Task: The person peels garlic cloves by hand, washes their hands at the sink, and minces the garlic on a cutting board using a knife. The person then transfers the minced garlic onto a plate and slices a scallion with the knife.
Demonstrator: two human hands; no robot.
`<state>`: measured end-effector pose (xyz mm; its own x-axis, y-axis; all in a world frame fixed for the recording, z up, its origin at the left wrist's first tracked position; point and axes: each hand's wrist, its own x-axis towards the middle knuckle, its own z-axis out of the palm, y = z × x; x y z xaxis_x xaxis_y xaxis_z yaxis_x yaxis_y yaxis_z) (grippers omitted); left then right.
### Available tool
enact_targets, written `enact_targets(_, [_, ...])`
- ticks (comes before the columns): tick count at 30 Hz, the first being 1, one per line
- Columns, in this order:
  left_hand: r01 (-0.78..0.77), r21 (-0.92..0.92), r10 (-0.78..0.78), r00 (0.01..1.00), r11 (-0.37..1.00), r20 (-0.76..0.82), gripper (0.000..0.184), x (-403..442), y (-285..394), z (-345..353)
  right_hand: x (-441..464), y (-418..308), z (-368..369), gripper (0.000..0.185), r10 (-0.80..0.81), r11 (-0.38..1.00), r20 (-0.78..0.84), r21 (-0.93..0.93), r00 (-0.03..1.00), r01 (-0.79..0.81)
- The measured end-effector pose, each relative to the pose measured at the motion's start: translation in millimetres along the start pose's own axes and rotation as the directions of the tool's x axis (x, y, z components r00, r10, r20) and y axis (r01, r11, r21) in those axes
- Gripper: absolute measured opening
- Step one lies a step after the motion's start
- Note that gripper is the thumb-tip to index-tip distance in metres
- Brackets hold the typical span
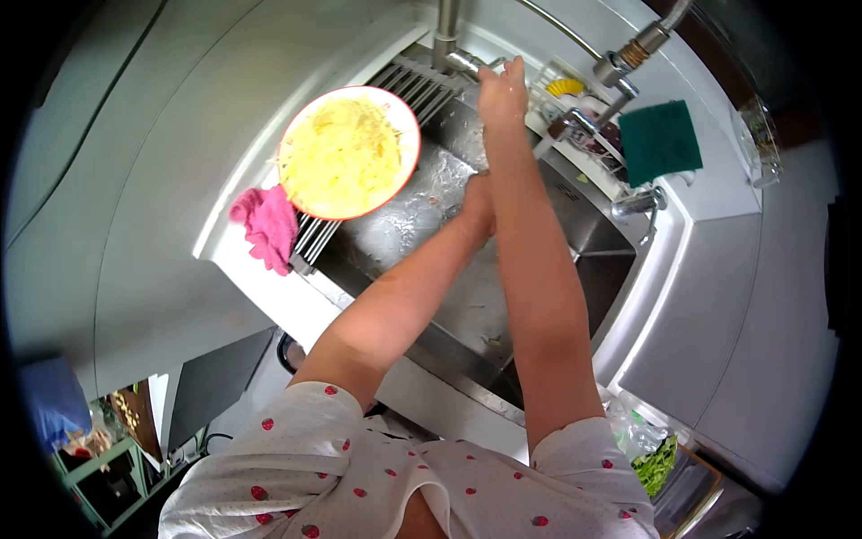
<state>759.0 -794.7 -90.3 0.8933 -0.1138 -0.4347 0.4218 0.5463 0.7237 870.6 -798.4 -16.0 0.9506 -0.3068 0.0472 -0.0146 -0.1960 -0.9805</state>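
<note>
My right hand (pixel 504 93) reaches over the sink to the tap's lever (pixel 492 65) and seems to touch it. Its fingers look stretched out, not wrapped round anything. Lower down in the sink, my left hand (pixel 480 199) is partly behind my right forearm, so its fingers do not show. Beneath both hands is the steel sink (pixel 382 225), its bottom wet and shiny with a few scraps. To the left, a red-rimmed white plate (pixel 409 144) heaped with shredded pale yellow potato-like strips (pixel 341 153) rests on a slatted drying rack (pixel 417 85).
A pink cloth (pixel 266 229) lies on the counter beside the plate. Right of the sink are a green scouring pad (pixel 660 142), a wire caddy with a yellow item (pixel 566 87), a second tap (pixel 620 67) and a glass (pixel 761 144). Leafy greens (pixel 657 465) sit low right.
</note>
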Motion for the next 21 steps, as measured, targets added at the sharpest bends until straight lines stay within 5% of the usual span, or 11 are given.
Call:
enact_targets(4, [-0.026,-0.232,0.064,0.986,0.972,0.155,0.033,-2.7,-4.2,-11.9,6.3,-0.9,15.7,0.065,-0.031,0.998,0.146,0.051,0.989,0.023])
enact_targets(7, [-0.102,0.110,0.081,0.980,0.989,0.180,0.034,-0.6,0.7,-5.0,-0.6,-4.6,2.9,0.068,-0.013,0.973,0.275,0.224,0.961,-0.051])
enact_targets(10, [-0.143,0.518,0.042,0.979,0.843,0.202,0.033,-47.5,47.8,9.9,-60.3,-21.3,-44.6,0.059,-0.226,0.971,0.379,0.160,0.898,0.178])
enact_targets(13, [0.102,0.015,-0.100,0.924,0.995,0.368,0.027,-51.1,35.9,-21.2,-102.8,-14.5,-93.3,0.048,0.011,0.893,0.610,0.350,0.793,-0.282])
enact_targets(14, [-0.062,0.493,-0.117,0.939,0.868,0.324,0.025,-46.4,14.7,-34.9,-105.8,21.5,-104.4,0.048,0.009,0.778,0.662,0.467,0.750,-0.421])
enact_targets(15, [-0.178,0.844,-0.111,0.957,0.506,0.268,0.023,-39.2,-17.2,-46.3,-99.3,87.6,-113.7,0.043,0.108,0.991,0.625,-0.134,0.773,-0.030])
enact_targets(16, [-0.247,0.910,-0.008,0.964,0.333,0.265,0.023,-46.7,-25.0,-49.8,-97.2,134.1,-114.2,0.039,0.124,0.649,0.548,-0.676,0.827,0.350])
enact_targets(17, [-0.271,0.952,0.095,0.961,0.142,0.259,0.023,-54.1,-33.0,-53.2,-119.2,126.6,-116.8,0.040,0.076,0.635,0.476,-0.700,0.876,0.326])
enact_targets(18, [-0.355,0.900,0.281,0.917,0.252,0.283,0.024,-68.7,-26.9,-53.4,-139.8,119.2,-118.0,0.042,0.016,0.629,0.401,-0.716,0.916,0.302])
enact_targets(19, [-0.447,0.827,0.456,0.848,0.340,0.271,0.025,-85.5,-21.2,-51.4,-152.5,119.9,-112.5,0.044,0.055,0.907,0.280,-0.415,0.958,0.069])
enact_targets(21, [-0.434,0.668,0.520,0.850,0.605,0.081,0.024,-122.8,2.2,-35.3,-188.2,108.7,-101.7,0.044,0.274,0.896,0.299,0.265,0.914,-0.356])
